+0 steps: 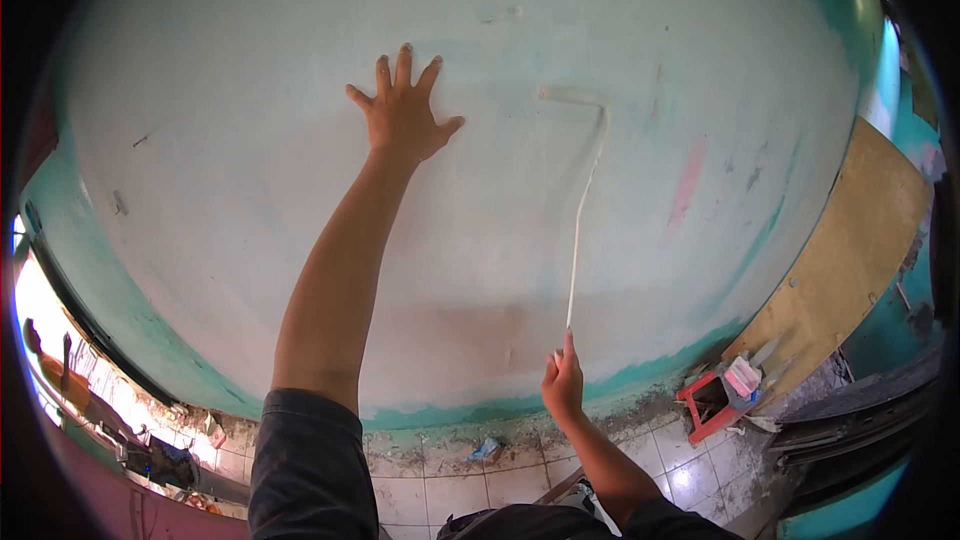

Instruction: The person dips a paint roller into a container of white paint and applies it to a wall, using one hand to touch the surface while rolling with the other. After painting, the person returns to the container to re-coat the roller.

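Observation:
My left hand [402, 118] lies flat on the wall [480, 200] with its fingers spread, holding nothing. Lower and to the right, my right hand [565, 380] is closed around the lower end of a long-handled paint roller [577, 230], the index finger stretched along the handle. The slim roller head [572, 96] rests against the wall, right of my left hand and at about its height. Whitish paint covers most of the wall, with turquoise showing along its lower and side edges. A pink streak [687, 183] marks the surface right of the roller.
A red stool [708, 410] with items on top stands on the tiled floor [455, 495] at the lower right. Behind it a tan board [850, 240] leans. A blue crumpled scrap [484, 449] lies near the wall's foot. Clutter stands by the bright opening at left.

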The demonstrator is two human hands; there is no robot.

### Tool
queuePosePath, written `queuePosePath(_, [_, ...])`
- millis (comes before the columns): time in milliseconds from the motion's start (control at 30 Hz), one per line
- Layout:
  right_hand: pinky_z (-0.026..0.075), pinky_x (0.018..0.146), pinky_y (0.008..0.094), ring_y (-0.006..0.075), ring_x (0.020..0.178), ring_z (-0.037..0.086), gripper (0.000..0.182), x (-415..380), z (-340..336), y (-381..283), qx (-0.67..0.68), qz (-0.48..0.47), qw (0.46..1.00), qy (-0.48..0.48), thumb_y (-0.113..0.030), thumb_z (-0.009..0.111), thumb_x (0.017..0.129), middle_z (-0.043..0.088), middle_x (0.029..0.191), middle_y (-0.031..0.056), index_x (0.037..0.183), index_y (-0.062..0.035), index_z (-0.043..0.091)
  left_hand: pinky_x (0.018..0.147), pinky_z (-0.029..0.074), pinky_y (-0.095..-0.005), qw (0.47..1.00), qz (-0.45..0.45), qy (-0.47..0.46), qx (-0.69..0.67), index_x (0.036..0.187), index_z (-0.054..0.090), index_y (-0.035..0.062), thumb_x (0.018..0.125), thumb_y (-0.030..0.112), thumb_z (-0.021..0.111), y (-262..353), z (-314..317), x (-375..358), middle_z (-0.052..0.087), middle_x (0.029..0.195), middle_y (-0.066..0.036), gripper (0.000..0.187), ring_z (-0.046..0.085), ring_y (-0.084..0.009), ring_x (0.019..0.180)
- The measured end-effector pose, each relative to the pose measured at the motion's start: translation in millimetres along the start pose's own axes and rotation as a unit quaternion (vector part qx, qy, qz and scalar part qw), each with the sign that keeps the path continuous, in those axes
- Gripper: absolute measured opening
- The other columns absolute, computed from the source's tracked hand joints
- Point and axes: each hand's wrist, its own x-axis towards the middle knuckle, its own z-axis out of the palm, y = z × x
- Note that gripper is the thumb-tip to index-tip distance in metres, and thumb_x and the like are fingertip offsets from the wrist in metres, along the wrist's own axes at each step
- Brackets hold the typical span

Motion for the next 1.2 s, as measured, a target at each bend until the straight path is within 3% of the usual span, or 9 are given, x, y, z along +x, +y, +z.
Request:
queuePosePath(100, [0.054,0.083,0.0447,0.0405,0.092,0.065,0.068,-4.2,1.1,5.1,-0.006,0.0,1.0,0.002,-0.004,0.061,0.098,0.064,0.102,0.0225,0.157,0.0039,0.03,0.111,0.027,-0.076,1.0,0.002,0.003,0.001,0.157,0.04,0.0317,0.081,0.064,0.076,-2.1,1.9,-0.4,0.024,0.167,-0.007,0.09,0.021,-0.0342,0.153])
queuePosePath(167, [0.054,0.08,0.0459,0.0377,0.091,0.065,0.068,23.5,-1.3,-2.1,-0.001,-0.01,1.0,0.008,-0.005,0.061,0.098,0.061,0.1,0.0177,0.159,-0.0043,0.031,0.11,0.027,-0.0761,1.0,0.007,0.006,0.002,0.157,0.04,0.0316,0.08,0.064,0.076,-0.4,2.5,-0.4,0.024,0.167,-0.007,0.091,0.021,-0.0342,0.153])
queuePosePath(367, [0.054,0.077,0.0452,0.0374,0.088,0.065,0.069,95.4,-15.9,-33.9,-0.009,-0.038,0.998,0.04,-0.005,0.061,0.098,0.061,0.098,0.0168,0.159,-0.0066,0.031,0.11,0.025,-0.0768,1.0,0.004,-0.001,0.0,0.157,0.039,0.0315,0.08,0.064,0.076,-0.4,0.0,-0.7,0.023,0.167,-0.007,0.091,0.021,-0.0348,0.154])
queuePosePath(567, [0.055,0.078,0.0456,0.0367,0.088,0.066,0.069,24.3,-2.4,-2.3,-0.012,-0.014,1.0,0.0,-0.005,0.061,0.099,0.062,0.1,0.0169,0.16,-0.0067,0.03,0.111,0.024,-0.0766,1.0,-0.002,-0.005,-0.003,0.158,0.038,0.0315,0.081,0.063,0.076,-0.3,-0.8,-0.8,0.021,0.168,-0.007,0.091,0.02,-0.0353,0.154])
queuePosePath(667, [0.053,0.083,0.0441,0.0401,0.093,0.065,0.065,18.0,0.5,-7.3,0.008,0.021,1.0,-0.018,-0.005,0.059,0.1,0.063,0.105,0.0228,0.158,0.0008,0.032,0.112,0.023,-0.0765,1.0,-0.002,-0.016,-0.008,0.158,0.038,0.0316,0.081,0.062,0.076,0.2,-1.7,-0.8,0.021,0.168,-0.007,0.091,0.019,-0.0354,0.154])
queuePosePath(900, [0.056,0.078,0.0462,0.0377,0.092,0.068,0.065,69.7,-9.1,-52.9,-0.035,-0.002,0.998,0.05,-0.004,0.058,0.1,0.062,0.102,0.0201,0.159,-0.0058,0.032,0.112,0.024,-0.0765,1.0,-0.003,-0.021,0.0,0.158,0.038,0.0316,0.081,0.063,0.076,1.0,-3.3,-0.4,0.02,0.168,-0.007,0.091,0.018,-0.0355,0.154])
queuePosePath(1000, [0.056,0.078,0.0464,0.038,0.091,0.067,0.066,41.5,-3.8,-33.4,-0.038,-0.017,0.999,0.033,-0.004,0.059,0.099,0.062,0.103,0.0199,0.159,-0.0055,0.031,0.112,0.024,-0.0767,1.0,-0.001,-0.017,-0.003,0.157,0.038,0.0315,0.081,0.063,0.076,-0.1,-2.6,-0.9,0.021,0.168,-0.007,0.091,0.019,-0.0357,0.154])
queuePosePath(1067, [0.054,0.085,0.0444,0.0409,0.097,0.066,0.066,20.7,-0.4,-19.7,-0.01,0.027,0.999,-0.021,-0.005,0.059,0.099,0.064,0.108,0.0247,0.158,0.0009,0.029,0.111,0.024,-0.0769,1.0,-0.003,-0.01,-0.004,0.157,0.039,0.0313,0.081,0.063,0.076,-0.9,-2.2,-0.7,0.021,0.168,-0.007,0.091,0.019,-0.0358,0.154])
queuePosePath(1200, [0.054,0.084,0.0422,0.0401,0.093,0.066,0.068,36.7,-0.5,-31.4,0.024,0.032,0.999,-0.028,-0.005,0.059,0.099,0.065,0.102,0.023,0.159,0.0026,0.028,0.111,0.024,-0.0775,1.0,0.0,-0.011,-0.008,0.157,0.039,0.0311,0.081,0.063,0.077,-0.6,-0.5,-1.0,0.022,0.167,-0.007,0.091,0.02,-0.036,0.154])
